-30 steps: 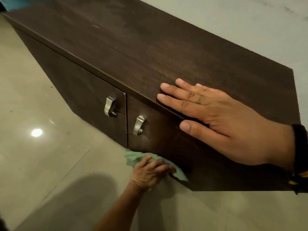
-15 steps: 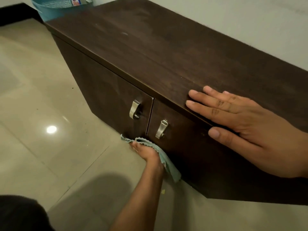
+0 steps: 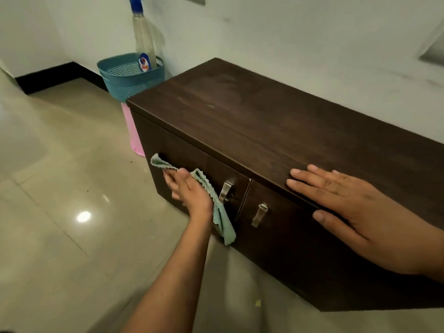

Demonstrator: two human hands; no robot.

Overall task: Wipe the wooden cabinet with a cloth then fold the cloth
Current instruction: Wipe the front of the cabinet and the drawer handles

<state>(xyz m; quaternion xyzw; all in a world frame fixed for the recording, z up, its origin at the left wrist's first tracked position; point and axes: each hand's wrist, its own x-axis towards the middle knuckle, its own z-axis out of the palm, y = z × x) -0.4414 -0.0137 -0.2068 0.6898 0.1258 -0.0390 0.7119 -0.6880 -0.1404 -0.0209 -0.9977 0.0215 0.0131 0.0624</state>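
Wooden cabinet (image 3: 264,121), tiled floor (image 3: 60,176), pale wall (image 3: 288,32)

Cabinet (image 3: 264,121) right end cut off; cloth (image 3: 222,222) partly hidden under left hand (image 3: 189,191).

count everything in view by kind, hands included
wooden cabinet: 1
door handles: 2
cloth: 1
basket: 1
spray bottle: 1
pink container: 1
hands, left hand and right hand: 2
total: 9
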